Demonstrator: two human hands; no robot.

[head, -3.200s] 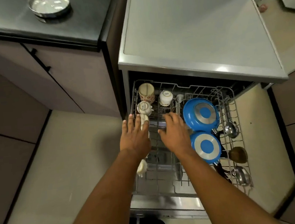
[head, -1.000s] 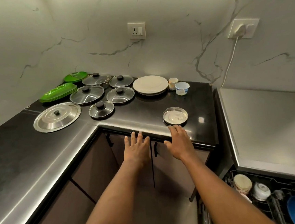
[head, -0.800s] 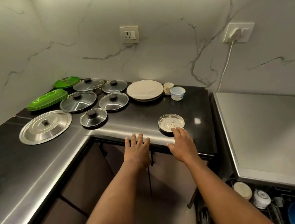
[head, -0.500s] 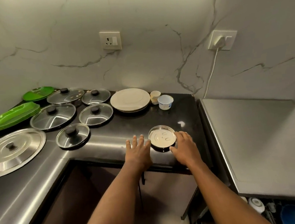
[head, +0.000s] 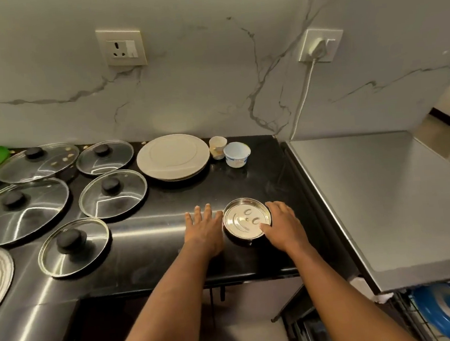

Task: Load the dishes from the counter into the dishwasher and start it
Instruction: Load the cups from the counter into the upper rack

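Back from the dishwasher [head: 384,205], the left hand [head: 204,232] and right hand [head: 284,227] now flank the small round steel plate [head: 245,218], grips spread; lifting it seems next.

A pale marble-look wall [head: 211,90] with grey veins carries two white sockets. One is a switched socket [head: 121,47], the other [head: 320,44] has a white plug in it, and its white cable [head: 302,92] hangs down the wall. Lower down is a mauve cabinet front [head: 256,298] with a dark handle [head: 222,293], and pale floor [head: 249,339].
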